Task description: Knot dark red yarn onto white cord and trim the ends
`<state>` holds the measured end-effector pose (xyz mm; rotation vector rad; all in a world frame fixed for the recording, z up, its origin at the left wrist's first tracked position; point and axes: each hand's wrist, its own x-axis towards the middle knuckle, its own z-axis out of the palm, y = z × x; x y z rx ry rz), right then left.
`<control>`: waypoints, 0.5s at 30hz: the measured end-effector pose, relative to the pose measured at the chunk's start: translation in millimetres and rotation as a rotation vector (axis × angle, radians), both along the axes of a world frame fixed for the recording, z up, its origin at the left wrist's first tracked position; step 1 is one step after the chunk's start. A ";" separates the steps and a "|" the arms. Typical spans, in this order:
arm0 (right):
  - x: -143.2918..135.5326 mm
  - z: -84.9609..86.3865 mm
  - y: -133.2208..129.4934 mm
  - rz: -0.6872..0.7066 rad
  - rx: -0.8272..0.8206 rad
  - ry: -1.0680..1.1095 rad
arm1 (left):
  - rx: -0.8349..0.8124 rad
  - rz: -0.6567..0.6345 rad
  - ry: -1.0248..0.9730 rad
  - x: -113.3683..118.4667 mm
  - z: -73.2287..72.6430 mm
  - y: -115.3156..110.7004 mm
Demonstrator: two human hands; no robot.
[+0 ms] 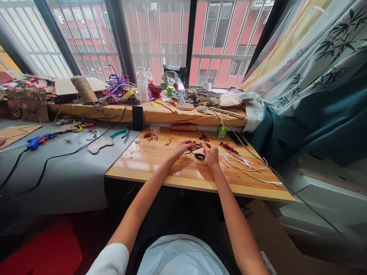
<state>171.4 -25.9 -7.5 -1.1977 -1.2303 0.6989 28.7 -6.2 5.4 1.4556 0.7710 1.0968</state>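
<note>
Both my hands are raised over the middle of the wooden board, close together. The fingers of my left hand [185, 147] are pinched on something small that I cannot make out. My right hand [210, 152] pinches a small blue piece [201, 143] at its fingertips. Black-handled scissors [200, 156] lie on the board between and below the hands. Dark red yarn [228, 148] and white cords [243, 162] rest right of my right hand. A second blue piece [239, 176] lies nearer the front edge.
Left of the board, a grey table [77, 175] bears a blue glue gun [41, 140], teal pliers [119, 133] and a black cable. A phone [237, 138] and green box [221, 131] stand at the back right. The ledge [114, 113] holds twine [84, 89], a bottle [142, 84] and yarn. Another person's fingers [2, 139] show far left.
</note>
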 end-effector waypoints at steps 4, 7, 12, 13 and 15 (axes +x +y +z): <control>1.9 -1.0 1.8 -0.031 0.006 0.024 | -0.005 0.006 -0.003 0.6 -0.5 -0.4; 1.4 -1.2 1.7 0.007 0.018 0.009 | 0.001 0.017 -0.004 0.4 -1.4 0.3; -2.6 -0.1 -0.2 0.079 0.030 -0.050 | -0.003 0.015 0.002 1.3 -4.4 2.4; -3.1 -0.1 -0.5 0.086 0.032 -0.061 | -0.005 0.014 0.005 1.8 -5.0 2.6; -3.1 -0.6 -0.6 0.092 0.037 -0.081 | -0.009 0.014 0.010 2.6 -5.6 2.5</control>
